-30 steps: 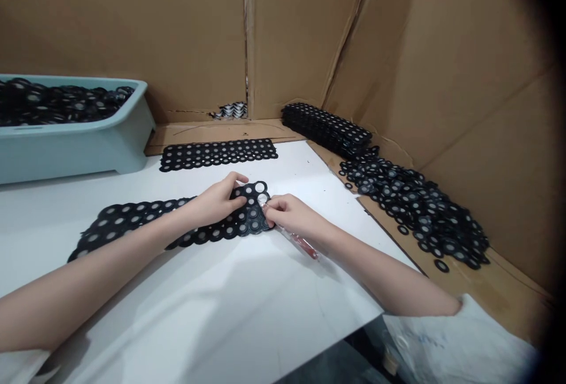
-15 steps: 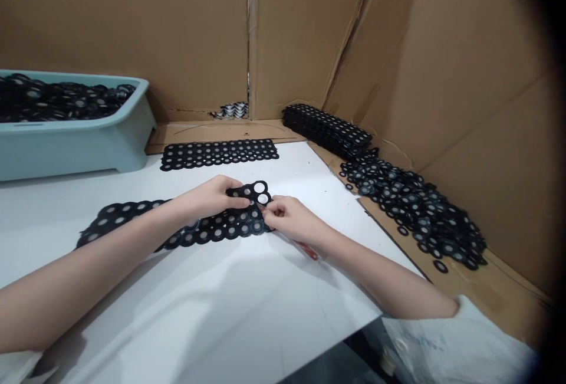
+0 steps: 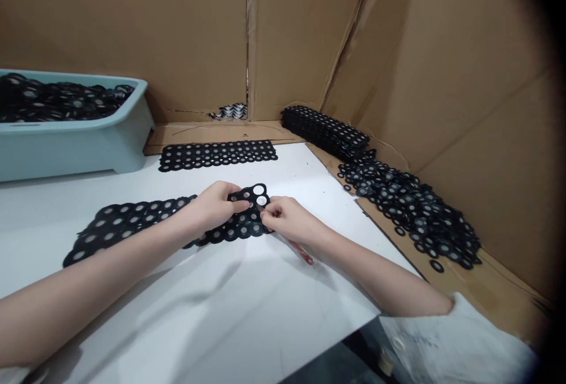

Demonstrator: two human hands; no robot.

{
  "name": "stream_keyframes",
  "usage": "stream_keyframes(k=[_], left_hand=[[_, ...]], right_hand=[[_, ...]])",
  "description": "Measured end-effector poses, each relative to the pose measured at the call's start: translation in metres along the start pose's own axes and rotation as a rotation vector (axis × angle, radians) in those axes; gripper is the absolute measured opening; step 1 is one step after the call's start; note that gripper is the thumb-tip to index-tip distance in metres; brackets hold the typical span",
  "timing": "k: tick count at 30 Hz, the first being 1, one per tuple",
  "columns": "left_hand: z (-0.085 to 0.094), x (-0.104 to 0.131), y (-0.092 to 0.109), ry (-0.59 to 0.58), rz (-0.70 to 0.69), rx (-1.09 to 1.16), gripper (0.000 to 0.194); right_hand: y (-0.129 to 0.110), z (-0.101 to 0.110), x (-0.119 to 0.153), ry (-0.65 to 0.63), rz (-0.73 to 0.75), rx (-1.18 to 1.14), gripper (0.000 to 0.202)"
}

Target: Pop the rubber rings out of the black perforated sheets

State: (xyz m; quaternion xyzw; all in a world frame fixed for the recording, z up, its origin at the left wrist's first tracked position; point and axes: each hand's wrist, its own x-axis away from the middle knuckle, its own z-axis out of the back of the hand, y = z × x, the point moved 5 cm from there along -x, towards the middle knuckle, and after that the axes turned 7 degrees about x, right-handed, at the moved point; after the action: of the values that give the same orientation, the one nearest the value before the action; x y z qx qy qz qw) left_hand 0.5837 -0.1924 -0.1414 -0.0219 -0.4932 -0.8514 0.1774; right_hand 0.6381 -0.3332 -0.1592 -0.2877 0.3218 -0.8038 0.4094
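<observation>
My left hand (image 3: 217, 204) pinches the right end of a black perforated sheet (image 3: 135, 219) made of joined rings. Fingers and thumb grip it near its top corner, where two holes show bright white (image 3: 259, 190). The left forearm covers part of the sheet. Right beside that corner is my right hand (image 3: 287, 219), closed around a slim tool with a red handle (image 3: 303, 253). The handle's end sticks out below the palm. The tool's tip is mostly hidden between the fingers and the sheet, so its kind cannot be told.
Another black sheet (image 3: 216, 155) lies farther back on the white tabletop (image 3: 247, 313). A blue-green bin (image 3: 71, 148) at left holds many black rings. Stacked sheets (image 3: 325, 130) and a heap of loose rings (image 3: 411, 207) lie along the right cardboard wall (image 3: 464, 107).
My left hand has shifted slightly down and left with its grip kept. The sheet's left end reaches farther left and lower. The right hand has barely moved, still holding the tool.
</observation>
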Motion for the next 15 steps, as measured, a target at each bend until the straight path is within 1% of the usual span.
stream_keyframes(k=[2, 4, 6, 11, 13, 15], left_hand=[[-0.001, 0.006, 0.002, 0.063, 0.003, -0.071, 0.026], [-0.002, 0.011, 0.005, 0.095, -0.008, -0.118, 0.024], [-0.004, 0.015, 0.007, 0.085, -0.011, -0.132, 0.024], [-0.008, 0.015, 0.01, -0.031, -0.027, -0.115, 0.033], [-0.008, 0.013, 0.011, -0.022, -0.039, -0.135, 0.037], [-0.005, 0.011, 0.012, 0.045, -0.075, -0.183, 0.038]], right_hand=[[-0.002, 0.0, -0.001, 0.022, 0.016, 0.019, 0.028], [-0.004, 0.001, -0.004, 0.069, 0.047, 0.051, 0.028], [-0.005, 0.003, -0.007, 0.115, 0.071, 0.082, 0.027], [-0.004, 0.005, -0.012, 0.171, 0.063, 0.109, 0.03], [-0.004, 0.006, -0.013, 0.184, 0.07, 0.125, 0.03], [-0.003, 0.007, -0.013, 0.182, 0.076, 0.122, 0.03]])
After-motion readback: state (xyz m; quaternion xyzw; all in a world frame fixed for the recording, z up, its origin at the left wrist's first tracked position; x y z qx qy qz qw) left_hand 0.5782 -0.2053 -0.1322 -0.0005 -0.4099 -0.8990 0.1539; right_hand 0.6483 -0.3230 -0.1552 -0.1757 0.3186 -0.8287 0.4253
